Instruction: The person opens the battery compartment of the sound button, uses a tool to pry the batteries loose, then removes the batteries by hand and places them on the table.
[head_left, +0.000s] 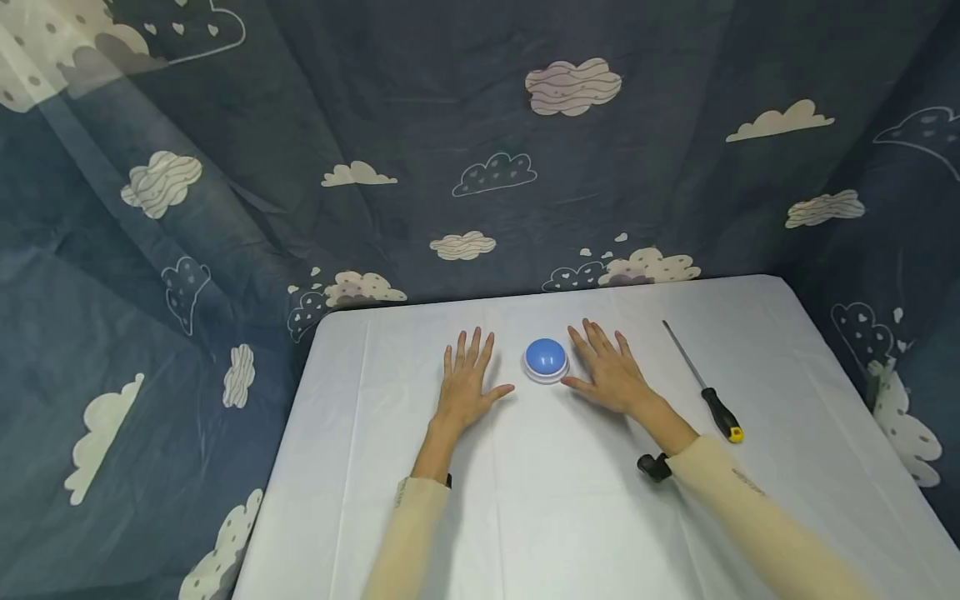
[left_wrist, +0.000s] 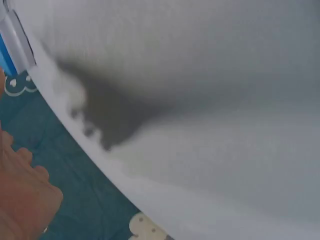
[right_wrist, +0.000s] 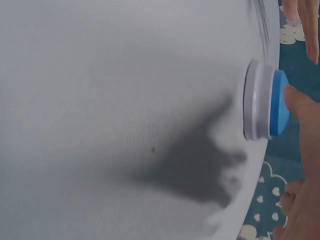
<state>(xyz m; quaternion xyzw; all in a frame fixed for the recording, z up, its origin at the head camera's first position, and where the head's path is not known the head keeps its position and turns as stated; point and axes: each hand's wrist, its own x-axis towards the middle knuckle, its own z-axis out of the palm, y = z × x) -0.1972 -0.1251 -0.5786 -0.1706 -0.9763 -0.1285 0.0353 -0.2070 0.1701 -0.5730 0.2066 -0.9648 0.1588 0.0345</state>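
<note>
A round push button with a blue dome and white base (head_left: 546,358) stands on the white table between the two hands. To its left, my left hand (head_left: 463,392) is held over the table with fingers spread and straight, thumb toward the button. My right hand (head_left: 607,371) is at the button's right side, fingers extended and its thumb overlapping the base's edge in the head view. In the right wrist view the thumb (right_wrist: 300,102) overlaps the blue dome (right_wrist: 280,102). Neither hand holds anything. Right of the right hand lies a screwdriver (head_left: 705,385) with a black and yellow handle.
The white-covered table (head_left: 405,375) ends at a back edge just beyond the fingertips. Dark blue cloth with cloud prints (head_left: 420,108) hangs behind it and at both sides. A black wrist camera (head_left: 654,467) sticks out from the right wrist.
</note>
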